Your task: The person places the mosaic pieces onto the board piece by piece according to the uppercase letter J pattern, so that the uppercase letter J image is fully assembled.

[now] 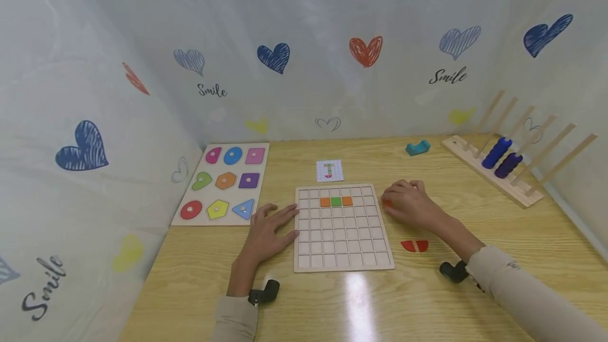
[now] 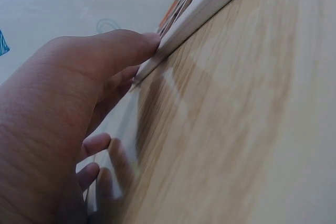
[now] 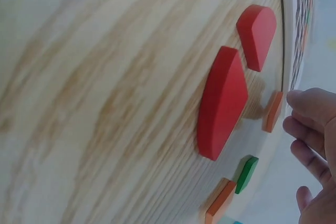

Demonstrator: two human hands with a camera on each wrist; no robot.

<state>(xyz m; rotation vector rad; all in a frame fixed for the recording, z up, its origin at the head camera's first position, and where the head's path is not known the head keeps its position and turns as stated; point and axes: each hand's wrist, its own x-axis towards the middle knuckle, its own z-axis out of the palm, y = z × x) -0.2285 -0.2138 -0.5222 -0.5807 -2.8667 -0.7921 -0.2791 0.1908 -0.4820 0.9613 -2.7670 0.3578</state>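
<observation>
A square wooden grid board [image 1: 343, 231] lies on the table with an orange tile [image 1: 325, 202], a green tile [image 1: 336, 202] and another orange tile [image 1: 348, 201] in one row. My left hand [image 1: 271, 234] touches the board's left edge, its thumb against the side in the left wrist view. Beside the right edge, my right hand [image 1: 408, 203] hovers low over a loose orange tile [image 3: 273, 112], thumb close to it; contact is unclear. A green tile [image 3: 246, 174] and an orange tile [image 3: 220, 202] lie nearby, hidden by the hand in the head view. Two red quarter-round pieces [image 3: 223, 103] lie nearer me.
A small pattern card [image 1: 330, 171] lies behind the board. On the left is a shape puzzle [image 1: 262, 173] with several knobbed pieces. At the back right stand a teal curved block [image 1: 418, 148] and a wooden peg rack [image 1: 494, 173] with blue and purple pieces on its pegs.
</observation>
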